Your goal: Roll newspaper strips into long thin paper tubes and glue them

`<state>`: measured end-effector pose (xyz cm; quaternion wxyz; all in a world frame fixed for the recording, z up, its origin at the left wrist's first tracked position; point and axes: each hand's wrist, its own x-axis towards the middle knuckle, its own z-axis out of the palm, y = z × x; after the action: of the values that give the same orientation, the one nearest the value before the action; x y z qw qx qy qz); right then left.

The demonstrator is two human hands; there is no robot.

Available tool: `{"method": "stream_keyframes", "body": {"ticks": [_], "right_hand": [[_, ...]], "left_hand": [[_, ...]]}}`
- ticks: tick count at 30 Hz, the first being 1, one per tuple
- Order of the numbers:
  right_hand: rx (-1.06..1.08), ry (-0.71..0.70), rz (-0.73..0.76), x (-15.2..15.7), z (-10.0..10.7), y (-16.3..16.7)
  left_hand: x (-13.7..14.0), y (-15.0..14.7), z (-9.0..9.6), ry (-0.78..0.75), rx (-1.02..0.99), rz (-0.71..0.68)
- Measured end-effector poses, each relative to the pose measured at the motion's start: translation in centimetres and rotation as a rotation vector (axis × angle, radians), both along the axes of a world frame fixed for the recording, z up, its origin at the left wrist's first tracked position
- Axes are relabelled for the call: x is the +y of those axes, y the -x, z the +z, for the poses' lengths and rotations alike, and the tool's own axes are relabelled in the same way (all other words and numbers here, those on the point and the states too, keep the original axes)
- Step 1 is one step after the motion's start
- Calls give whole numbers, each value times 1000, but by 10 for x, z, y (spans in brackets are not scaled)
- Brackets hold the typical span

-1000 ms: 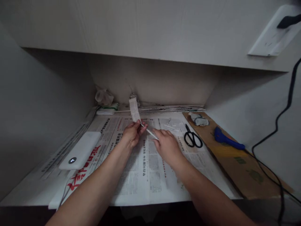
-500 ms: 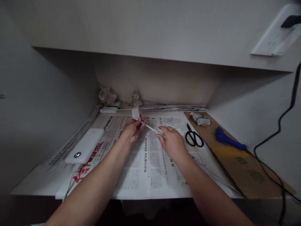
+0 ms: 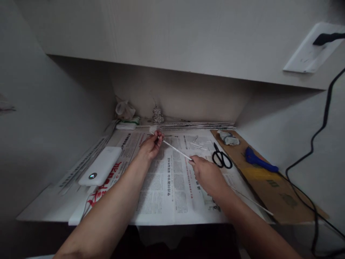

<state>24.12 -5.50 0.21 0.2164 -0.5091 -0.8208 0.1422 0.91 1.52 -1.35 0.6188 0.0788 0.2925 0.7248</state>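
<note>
A thin white rolled paper stick [image 3: 176,149] runs slantwise between my two hands, above the spread newspaper [image 3: 159,190]. My left hand [image 3: 152,144] pinches its far end, where a small pale flap of paper [image 3: 153,128] shows past the fingers. My right hand [image 3: 206,172] is closed round the near end, its fingers partly hidden by the back of the hand. Beyond the right wrist a thin white length [image 3: 253,202] sticks out toward the table's front edge. Black-handled scissors [image 3: 222,158] lie right of my right hand.
A white power bank [image 3: 101,167] lies at left. Several long paper sticks [image 3: 199,125] line the back, beside a small woven figure [image 3: 157,115] and a plastic bag [image 3: 125,110]. On cardboard [image 3: 283,194] at right rest a blue glue gun [image 3: 258,160] and a crumpled cloth [image 3: 228,138]. A black cord [image 3: 312,140] hangs at right.
My right hand has slid right and nearer along the stick, and its fingers have closed. More of the stick shows between the hands. The pale flap at my left hand looks smaller.
</note>
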Motion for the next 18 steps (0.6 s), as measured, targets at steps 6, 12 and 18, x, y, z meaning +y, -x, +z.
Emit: {"method": "stream_keyframes", "body": {"ticks": [6, 12, 18], "right_hand": [[533, 960, 217, -17, -9, -19], [343, 662, 134, -27, -7, -15], [380, 735, 132, -36, -7, -16]], "left_hand": [[-8, -6, 8, -48, -6, -109], [-8, -7, 9, -36, -22, -86], [-8, -4, 9, -55, -44, -116]]}}
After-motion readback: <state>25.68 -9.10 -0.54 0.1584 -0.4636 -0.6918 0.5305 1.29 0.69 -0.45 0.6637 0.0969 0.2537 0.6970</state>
